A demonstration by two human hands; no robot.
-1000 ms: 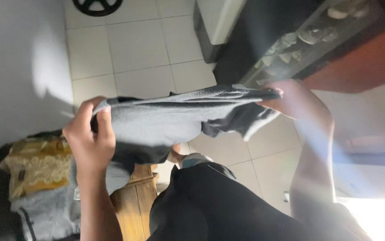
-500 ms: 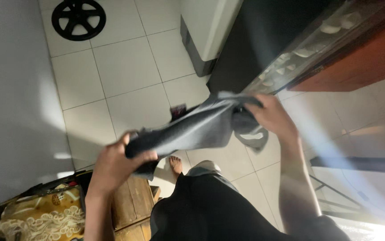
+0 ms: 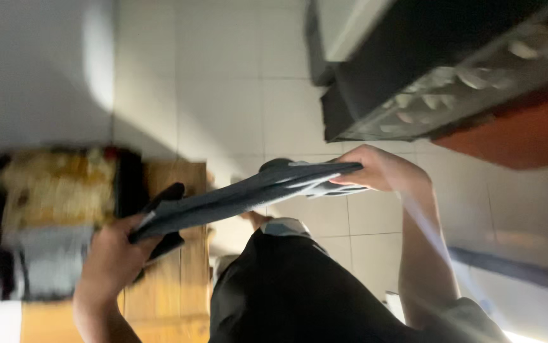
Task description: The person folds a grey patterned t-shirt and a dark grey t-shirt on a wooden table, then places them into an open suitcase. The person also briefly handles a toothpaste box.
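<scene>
Across the middle of the frame, a folded dark cloth [image 3: 248, 194] stretched flat between the left hand [image 3: 112, 254] and right hand [image 3: 378, 168], fingers clamped on each end, above a wooden bench [image 3: 178, 279].

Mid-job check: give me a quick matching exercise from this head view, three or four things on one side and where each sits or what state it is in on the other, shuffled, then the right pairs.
Things:
1. left hand
2. right hand
3. dark grey cloth
4. yellow patterned fabric

Places or states:
A. stretched flat between the two hands
B. lying at the left of the view, beside the wooden surface
C. gripping the lower-left end of the cloth
D. gripping the upper-right end of the cloth

Pairs: 1-C, 2-D, 3-A, 4-B
</scene>
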